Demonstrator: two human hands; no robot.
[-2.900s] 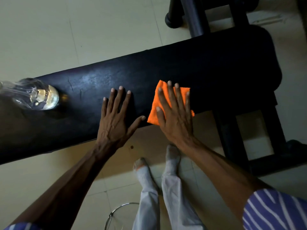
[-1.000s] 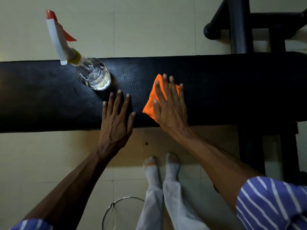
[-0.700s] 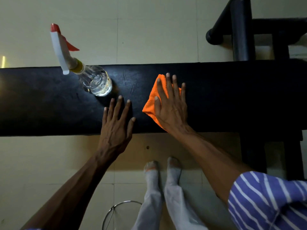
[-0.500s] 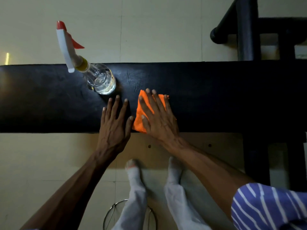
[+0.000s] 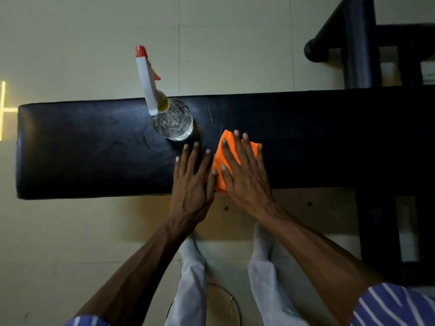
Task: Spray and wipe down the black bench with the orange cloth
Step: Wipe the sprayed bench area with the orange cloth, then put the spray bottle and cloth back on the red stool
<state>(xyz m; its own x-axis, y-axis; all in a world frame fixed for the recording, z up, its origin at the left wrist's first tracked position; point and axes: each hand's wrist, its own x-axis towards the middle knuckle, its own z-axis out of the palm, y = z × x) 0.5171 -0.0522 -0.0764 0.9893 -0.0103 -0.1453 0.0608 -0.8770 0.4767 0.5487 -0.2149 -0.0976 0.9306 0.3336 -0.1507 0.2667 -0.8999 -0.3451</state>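
The black bench point(image 5: 89, 149) runs left to right across the view. On it lies the folded orange cloth point(image 5: 219, 170), pressed flat under my right hand point(image 5: 244, 175), fingers spread over it. My left hand point(image 5: 191, 184) rests palm down on the bench just left of the cloth, fingers apart, its thumb touching the cloth's edge. A clear spray bottle point(image 5: 173, 121) with a white and red trigger head stands upright on the bench beyond my left hand's fingertips, near the far edge.
The bench's black frame and legs point(image 5: 379, 227) stand at the right, with a black tube point(image 5: 357, 43) behind. My legs in light trousers point(image 5: 263, 274) stand on the pale tiled floor point(image 5: 70, 243). A thin metal ring point(image 5: 233, 304) lies by my feet.
My right hand has slid the orange cloth leftward along the bench until it meets my left hand. The view has shifted left, bringing the bench's left end into sight.
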